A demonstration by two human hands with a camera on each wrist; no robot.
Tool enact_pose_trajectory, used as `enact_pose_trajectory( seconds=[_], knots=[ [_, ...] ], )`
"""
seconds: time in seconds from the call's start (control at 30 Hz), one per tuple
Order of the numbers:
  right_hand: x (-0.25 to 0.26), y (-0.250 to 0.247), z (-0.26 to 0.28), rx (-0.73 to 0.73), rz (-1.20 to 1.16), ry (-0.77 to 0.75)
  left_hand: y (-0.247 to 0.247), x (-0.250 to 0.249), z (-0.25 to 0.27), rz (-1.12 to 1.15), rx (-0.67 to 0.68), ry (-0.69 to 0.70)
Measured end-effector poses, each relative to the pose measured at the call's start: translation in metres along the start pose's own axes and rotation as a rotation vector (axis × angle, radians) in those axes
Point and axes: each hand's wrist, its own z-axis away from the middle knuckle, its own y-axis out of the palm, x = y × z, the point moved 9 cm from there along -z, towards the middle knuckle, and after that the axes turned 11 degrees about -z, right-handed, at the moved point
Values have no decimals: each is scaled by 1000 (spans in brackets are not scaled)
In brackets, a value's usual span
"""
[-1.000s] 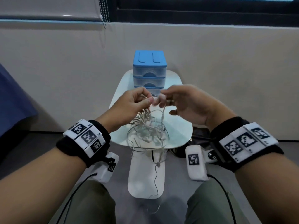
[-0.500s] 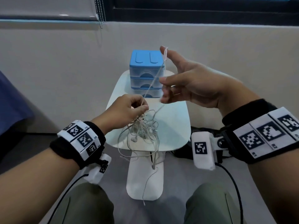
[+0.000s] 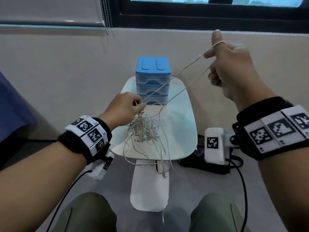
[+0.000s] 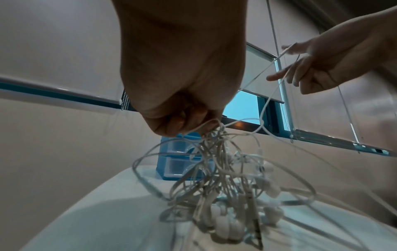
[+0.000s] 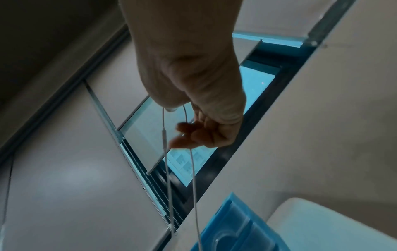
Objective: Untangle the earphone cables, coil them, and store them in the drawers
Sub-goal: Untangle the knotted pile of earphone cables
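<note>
Left hand (image 3: pixel 124 107) pinches cables (image 3: pixel 143 129) — right hand (image 3: pixel 229 64) seemingly hooks one.

No legible text or labels.

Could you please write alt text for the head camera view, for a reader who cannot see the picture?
A person's left hand grips the top of a tangled bundle of white earphone cables above a small white table, while the raised right hand draws one cable loop, hooked over a finger, up and away from it. A blue drawer unit with all three drawers closed stands at the table's far end.
</note>
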Motion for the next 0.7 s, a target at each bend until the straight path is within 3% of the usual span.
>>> enact_pose_trajectory(
  seconds=[0.07,0.13,0.2,0.3,0.4,0.53,0.7],
  knots=[
    [-13,10,12,56,-166,159,0,-1,-1,-4,17,-33],
    [-10,22,19,96,-277,170,6,-1,-1,101,60,-87],
    [7,28,20,92,-180,-28,14,-1,2,265,119,-153],
    [33,34,24,40,399,-489,17,-1,4,376,112,-207],
    [39,28,25,-74,754,-638,14,5,4,357,68,-211],
    [17,14,17,-62,914,-541,17,14,6,244,66,-192],
    [-77,32,16,254,1052,-151,26,-10,21,76,75,-89]
  ],
)
